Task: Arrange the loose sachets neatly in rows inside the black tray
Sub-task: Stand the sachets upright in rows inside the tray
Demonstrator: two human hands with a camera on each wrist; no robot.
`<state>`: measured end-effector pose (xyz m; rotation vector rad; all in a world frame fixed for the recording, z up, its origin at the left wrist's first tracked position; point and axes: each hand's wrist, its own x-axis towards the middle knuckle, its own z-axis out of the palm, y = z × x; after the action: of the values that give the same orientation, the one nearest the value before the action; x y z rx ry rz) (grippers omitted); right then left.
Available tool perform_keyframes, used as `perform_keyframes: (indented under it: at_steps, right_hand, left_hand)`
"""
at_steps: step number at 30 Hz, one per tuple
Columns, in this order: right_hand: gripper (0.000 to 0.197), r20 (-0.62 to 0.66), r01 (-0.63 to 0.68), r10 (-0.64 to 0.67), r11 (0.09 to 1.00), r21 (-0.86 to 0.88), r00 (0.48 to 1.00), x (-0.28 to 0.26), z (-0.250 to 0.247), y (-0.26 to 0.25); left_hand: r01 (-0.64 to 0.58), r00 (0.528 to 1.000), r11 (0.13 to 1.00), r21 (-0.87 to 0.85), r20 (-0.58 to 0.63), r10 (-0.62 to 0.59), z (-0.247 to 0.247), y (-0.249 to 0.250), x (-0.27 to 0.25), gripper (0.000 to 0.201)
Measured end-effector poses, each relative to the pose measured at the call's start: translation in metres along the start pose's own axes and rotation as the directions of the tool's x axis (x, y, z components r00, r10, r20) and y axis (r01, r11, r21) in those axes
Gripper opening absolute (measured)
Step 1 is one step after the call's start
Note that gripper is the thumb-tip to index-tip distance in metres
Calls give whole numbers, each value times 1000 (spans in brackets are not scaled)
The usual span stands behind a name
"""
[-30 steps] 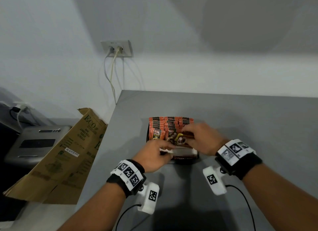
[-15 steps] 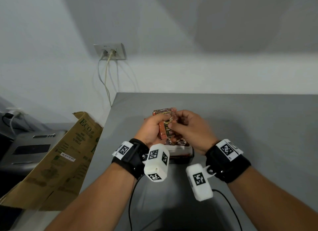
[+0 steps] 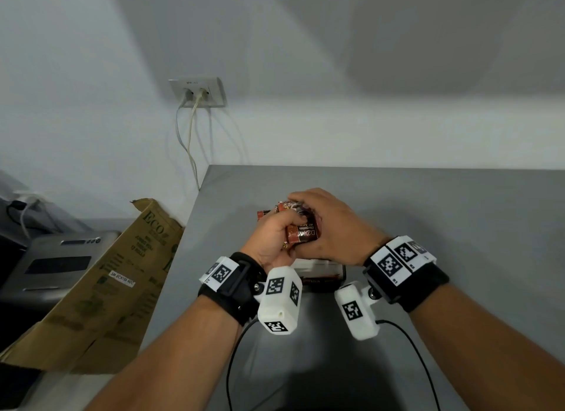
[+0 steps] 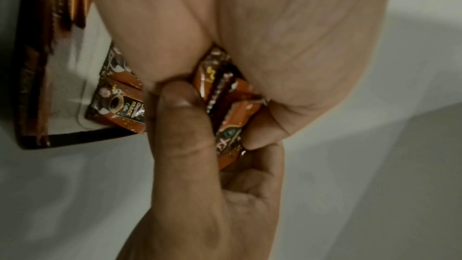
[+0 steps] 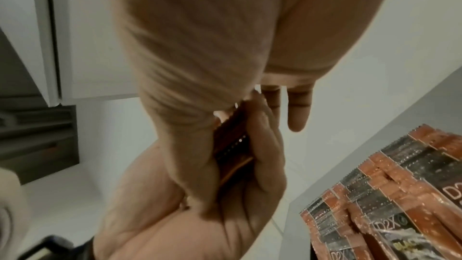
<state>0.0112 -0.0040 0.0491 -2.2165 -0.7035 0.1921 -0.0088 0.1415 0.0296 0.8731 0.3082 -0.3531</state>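
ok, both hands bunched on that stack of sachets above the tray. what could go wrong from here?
1. The sachets are pinched unevenly between the left hand and right hand; in the left wrist view they sit fanned and skewed, so one may slip out.
2. Lowering the bunch could disturb the row of sachets already standing in the black tray.

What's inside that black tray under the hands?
The black tray holds orange-and-black sachets standing in overlapping rows, plus some lying loose on its white base. In the head view, both hands and their held sachets cover most of it.
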Motion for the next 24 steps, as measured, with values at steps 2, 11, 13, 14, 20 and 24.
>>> perform_keyframes:
  at_steps: [2,11,13,14,20,24]
  right_hand:
    - [95,-37,-91,97,985,146,995,-4,-2,0]
    - [26,-158,-198,395,720,665,905,-11,-11,4]
    - [31,-133,-219,368,766,604,920,-9,-20,5]
    - [35,-116,-225,330,823,522,937,-8,-24,5]
    - [36,-178,-204,347,817,540,921,-3,-15,2]
    - [16,-140,-233,397,751,618,907,-10,1,-1]
  left_hand:
    - [-31,1000,999,44,0,31,-2,2,-1,25]
    - [-112,993,992,56,-32,114,-2,7,-6,52]
    - [-114,993,991,68,8,114,-4,10,-6,38]
    - [-117,993,989,88,14,117,-5,11,-6,34]
    - [-167,985,953,254,-7,175,1,8,-6,53]
    - [-184,979,963,199,-47,197,-1,8,-6,42]
